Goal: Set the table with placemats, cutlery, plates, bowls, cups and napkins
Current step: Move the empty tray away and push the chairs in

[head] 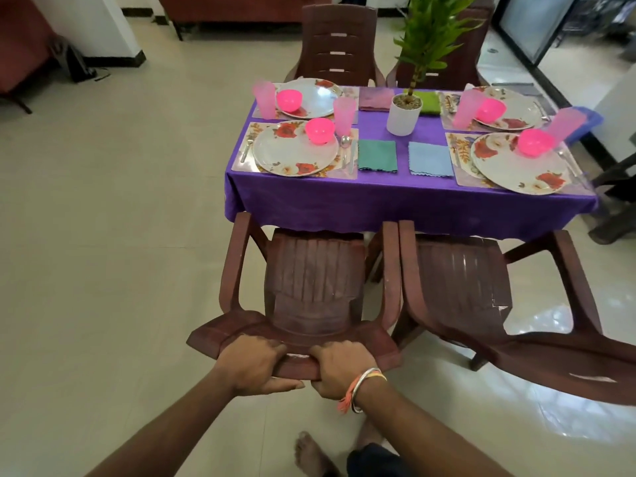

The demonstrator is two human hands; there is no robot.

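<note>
My left hand (253, 364) and my right hand (339, 368) both grip the top of the backrest of a brown plastic chair (315, 280) at the near left of the table. The purple-clothed table (413, 204) carries several place settings. Each has a floral placemat (241, 160), a floral plate (292, 153), a pink bowl (320, 130), a pink cup (344, 116) and cutlery (345, 146). Folded napkins lie along the middle: teal (377, 155), blue (430, 159), purple (375, 99) and green (428, 102).
A potted plant (404, 113) in a white pot stands mid-table. A second brown chair (481, 290) sits beside the one I hold, and two more (339, 46) stand at the far side. My bare foot (311, 454) is on the tiled floor. A sofa is at the back.
</note>
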